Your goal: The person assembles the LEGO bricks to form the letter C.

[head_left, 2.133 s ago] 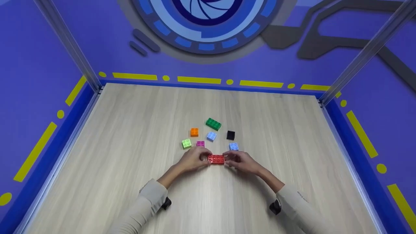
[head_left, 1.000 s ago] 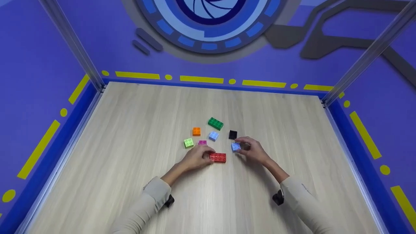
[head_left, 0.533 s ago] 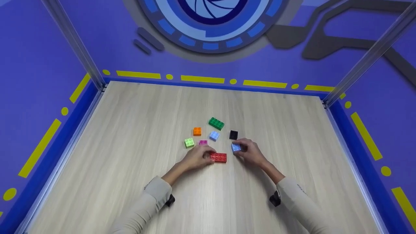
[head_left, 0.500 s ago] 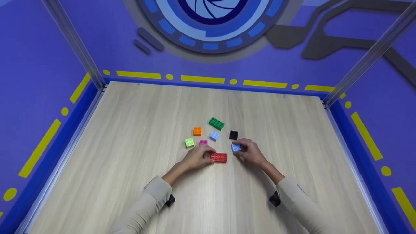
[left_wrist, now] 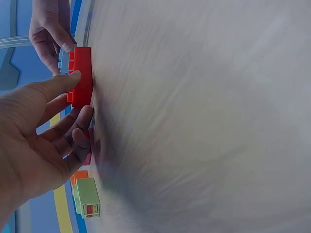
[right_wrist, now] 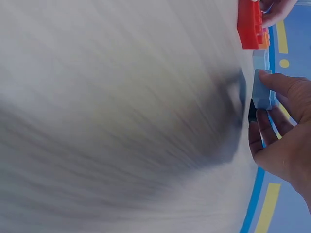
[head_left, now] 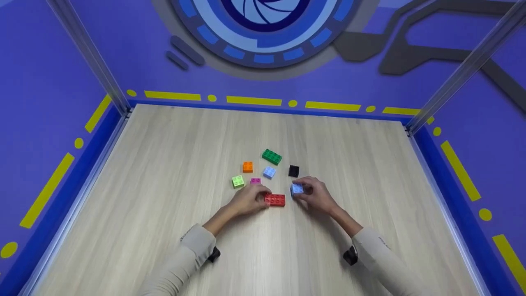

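My left hand (head_left: 248,200) pinches the left end of a long red building brick (head_left: 275,200) lying studs up on the table. In the left wrist view the thumb lies against the side of the red brick (left_wrist: 83,77). My right hand (head_left: 317,194) pinches a small light blue brick (head_left: 297,188) between thumb and fingers, just right of the red one. A gap separates the two bricks. The right wrist view shows the blue brick (right_wrist: 262,91) close over the tabletop, its shadow beside it. Behind my left hand a magenta brick (head_left: 255,181) is partly hidden.
Beyond the hands lie a lime brick (head_left: 238,181), an orange brick (head_left: 248,167), a second light blue brick (head_left: 269,172), a long green brick (head_left: 272,156) and a black brick (head_left: 294,171). Blue panels (head_left: 263,88) wall the wooden table (head_left: 181,152) at the back and sides.
My right hand has left the red brick's right end, moved right and taken hold of the light blue brick, which has shifted slightly. My left hand has stayed on the red brick.
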### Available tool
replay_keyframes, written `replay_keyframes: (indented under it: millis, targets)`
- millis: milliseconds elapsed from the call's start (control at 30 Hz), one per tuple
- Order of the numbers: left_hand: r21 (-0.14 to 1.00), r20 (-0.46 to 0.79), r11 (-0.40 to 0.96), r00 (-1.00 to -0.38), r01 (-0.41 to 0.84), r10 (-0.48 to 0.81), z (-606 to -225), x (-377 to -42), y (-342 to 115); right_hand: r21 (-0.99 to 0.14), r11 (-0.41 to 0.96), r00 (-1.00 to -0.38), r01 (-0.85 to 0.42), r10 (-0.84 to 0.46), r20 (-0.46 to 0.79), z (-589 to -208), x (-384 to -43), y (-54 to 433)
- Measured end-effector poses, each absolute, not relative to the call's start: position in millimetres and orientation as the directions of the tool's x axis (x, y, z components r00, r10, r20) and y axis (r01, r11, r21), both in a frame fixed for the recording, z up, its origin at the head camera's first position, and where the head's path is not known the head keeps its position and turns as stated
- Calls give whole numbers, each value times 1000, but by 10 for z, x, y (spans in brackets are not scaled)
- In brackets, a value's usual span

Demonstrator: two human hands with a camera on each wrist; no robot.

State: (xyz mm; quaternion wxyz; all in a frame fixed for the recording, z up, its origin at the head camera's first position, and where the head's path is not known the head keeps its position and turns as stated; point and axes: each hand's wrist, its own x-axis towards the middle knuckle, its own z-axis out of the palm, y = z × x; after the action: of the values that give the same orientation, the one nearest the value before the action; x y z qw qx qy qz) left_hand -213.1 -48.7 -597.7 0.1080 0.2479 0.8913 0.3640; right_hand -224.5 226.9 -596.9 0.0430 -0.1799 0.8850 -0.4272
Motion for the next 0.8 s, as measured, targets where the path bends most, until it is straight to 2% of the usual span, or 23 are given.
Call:
replay_keyframes:
  millis: [400,800]
  targets:
    - [701,35,597,-855,390,518,-5998,-2126,-474,-809,523,-925,-267,-375,63,-5892,-2138,2248]
    - [718,30,586,-858,375,513,-5980,-2121,-471,-833,473,-900,-287,-431,65,-5876,-2072,2165]
